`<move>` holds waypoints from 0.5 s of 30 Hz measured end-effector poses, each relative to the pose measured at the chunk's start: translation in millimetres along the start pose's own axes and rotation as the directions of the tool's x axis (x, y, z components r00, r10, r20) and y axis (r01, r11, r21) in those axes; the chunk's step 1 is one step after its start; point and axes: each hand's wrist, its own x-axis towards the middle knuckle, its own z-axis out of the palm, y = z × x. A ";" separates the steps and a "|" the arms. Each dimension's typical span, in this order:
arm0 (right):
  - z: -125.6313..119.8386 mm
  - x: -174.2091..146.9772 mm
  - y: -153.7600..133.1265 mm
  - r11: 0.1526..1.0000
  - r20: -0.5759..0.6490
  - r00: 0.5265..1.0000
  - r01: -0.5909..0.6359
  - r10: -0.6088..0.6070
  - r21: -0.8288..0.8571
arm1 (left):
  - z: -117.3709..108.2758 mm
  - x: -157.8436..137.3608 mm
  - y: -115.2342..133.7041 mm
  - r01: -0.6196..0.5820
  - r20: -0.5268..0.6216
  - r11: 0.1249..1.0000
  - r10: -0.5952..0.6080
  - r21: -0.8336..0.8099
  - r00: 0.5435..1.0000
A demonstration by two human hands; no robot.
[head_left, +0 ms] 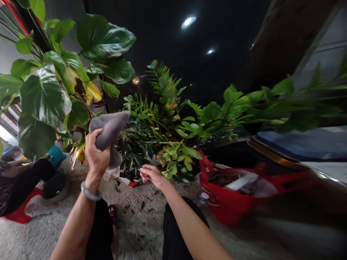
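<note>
My left hand [97,151], with a pale bangle at its wrist, grips a grey cloth [112,124] that is folded and raised in front of the plants. Low at the centre, the fingers of my right hand [151,176] are pinched together beside dark narrow leaves [132,155]; whatever they hold, if anything, is too small to make out. A lighter green leafy plant [179,155] grows just right of that hand. Above and left of the cloth hang large glossy leaves [45,95], with a yellow and brown leaf [93,94] among them.
A red bag [227,202] with things inside stands on the floor to the right. At the left, a person [24,180] sits by a red stool [24,209] and a dark bucket [55,186]. A dark glossy wall [168,32] rises behind the plants.
</note>
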 end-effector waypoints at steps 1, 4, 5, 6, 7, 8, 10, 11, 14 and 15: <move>1.1 -0.4 -0.4 1.000 -0.010 1.000 0.003 -0.003 0.008 | 7.9 3.0 -6.1 0.001 0.012 1.000 -0.001 0.022 1.000; 0.3 0.9 0.8 0.999 -0.054 0.999 0.008 -0.006 0.034 | 21.2 -33.4 -37.7 0.062 0.247 0.996 -0.077 0.068 0.966; -1.5 2.0 1.4 0.999 -0.072 0.997 0.010 -0.006 0.043 | 18.6 -55.8 -49.4 0.103 0.315 0.991 -0.125 0.084 0.941; -3.7 3.1 1.9 0.999 -0.089 0.996 0.010 -0.005 0.051 | 12.4 -78.8 -59.8 0.145 0.373 0.985 -0.171 0.097 0.912; -6.1 4.2 2.2 0.998 -0.105 0.994 0.010 -0.004 0.059 | 3.2 -99.2 -67.8 0.187 0.397 0.977 -0.211 0.100 0.893; -8.4 4.9 2.4 0.998 -0.117 0.993 0.010 -0.002 0.065 | -7.5 -114.2 -72.7 0.228 0.386 0.968 -0.250 0.101 0.888; -11.4 5.3 2.2 0.997 -0.131 0.991 0.008 0.002 0.075 | -27.8 -121.2 -72.3 0.262 0.277 0.961 -0.276 0.088 0.920; -11.7 4.9 2.0 0.997 -0.132 0.991 0.006 0.005 0.078 | -34.7 -112.3 -68.2 0.259 0.199 0.962 -0.270 0.083 0.942; -8.4 2.5 1.6 0.997 -0.128 0.992 0.001 0.009 0.082 | -34.6 -54.9 -53.7 0.192 -0.037 0.977 -0.189 0.096 0.981; -6.4 1.7 1.7 0.997 -0.128 0.992 0.002 0.009 0.083 | -27.8 -35.4 -51.5 0.163 -0.110 0.982 -0.152 0.099 0.982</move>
